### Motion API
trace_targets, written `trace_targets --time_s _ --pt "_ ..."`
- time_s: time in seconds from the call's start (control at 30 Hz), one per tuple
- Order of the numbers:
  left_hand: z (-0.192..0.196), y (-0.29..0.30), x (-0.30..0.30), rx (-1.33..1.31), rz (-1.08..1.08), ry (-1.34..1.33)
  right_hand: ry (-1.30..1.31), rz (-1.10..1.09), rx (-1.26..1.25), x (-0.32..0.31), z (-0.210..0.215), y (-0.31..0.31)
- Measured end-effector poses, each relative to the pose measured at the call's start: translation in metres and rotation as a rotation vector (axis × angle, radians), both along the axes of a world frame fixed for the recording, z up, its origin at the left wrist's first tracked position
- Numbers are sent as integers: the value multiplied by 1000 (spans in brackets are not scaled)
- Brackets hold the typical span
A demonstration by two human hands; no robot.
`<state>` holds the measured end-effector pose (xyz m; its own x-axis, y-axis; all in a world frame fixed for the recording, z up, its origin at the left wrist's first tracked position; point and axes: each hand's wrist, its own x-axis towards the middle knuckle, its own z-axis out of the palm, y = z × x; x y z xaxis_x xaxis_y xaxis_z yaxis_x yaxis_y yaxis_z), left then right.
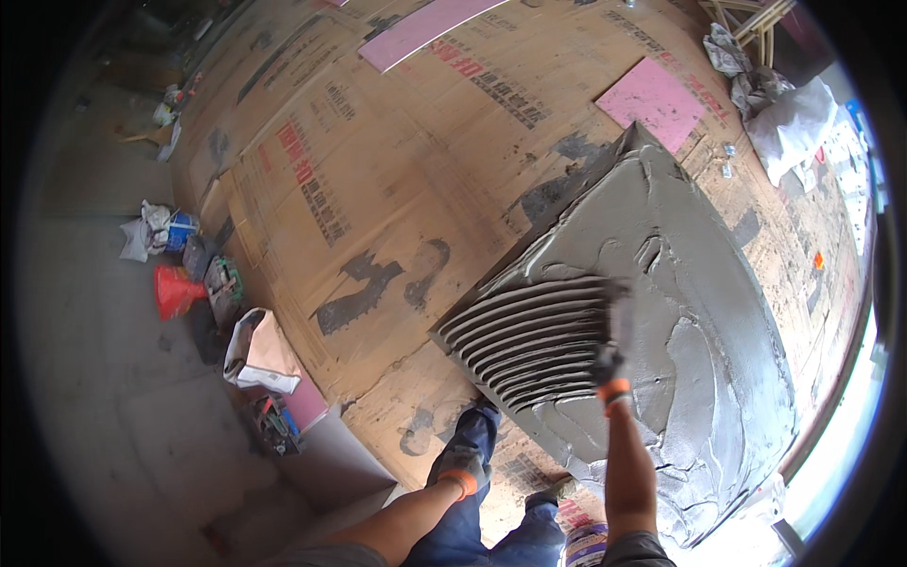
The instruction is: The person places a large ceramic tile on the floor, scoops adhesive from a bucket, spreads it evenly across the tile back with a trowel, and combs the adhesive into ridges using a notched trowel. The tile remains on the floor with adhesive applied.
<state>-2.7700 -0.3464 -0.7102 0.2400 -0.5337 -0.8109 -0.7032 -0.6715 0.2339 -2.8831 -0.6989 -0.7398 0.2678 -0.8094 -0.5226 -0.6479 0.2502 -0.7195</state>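
Observation:
A large rectangular slab, its top coated with wet grey mortar [709, 274], lies in front of me to the right. My right hand [609, 367], in a dark glove with an orange cuff, is closed around the handle of a notched trowel [619, 317]. The trowel's blade is on the mortar, at the right end of curved parallel ridges [529, 331]. To the right and beyond, the mortar is smoother, with loose swirls. My left hand [465, 463], gloved in grey with an orange cuff, rests on my left knee with nothing visible in it.
Printed cardboard [378, 180] covers the floor. A pink board piece [652, 102] lies by the slab's far corner. Along the left stand a red container [178, 291], an open bag [263, 354] and assorted tools [274, 423]. White plastic bags [794, 128] lie far right. A bucket [586, 545] is near my feet.

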Motion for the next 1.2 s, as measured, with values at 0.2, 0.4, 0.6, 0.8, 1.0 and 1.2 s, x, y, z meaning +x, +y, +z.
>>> trace_targets --time_s 0.2,0.4,0.6,0.8,1.0,1.2 --pt "-38 31 -2 -1 -170 -67 -552 -863 197 29 7 12" --pt "-40 22 18 -13 -145 -25 -639 -849 181 207 -11 19" --pt "-22 2 25 -49 -110 14 -366 -669 2 267 -36 -8" --pt "-15 -8 30 34 -121 18 -83 -404 -66 173 -20 -11" --pt "-28 -24 31 -41 -234 -15 -298 -1104 47 -67 24 -36" --pt "-31 -44 30 -13 -330 6 -418 -1090 23 -32 -14 -96"
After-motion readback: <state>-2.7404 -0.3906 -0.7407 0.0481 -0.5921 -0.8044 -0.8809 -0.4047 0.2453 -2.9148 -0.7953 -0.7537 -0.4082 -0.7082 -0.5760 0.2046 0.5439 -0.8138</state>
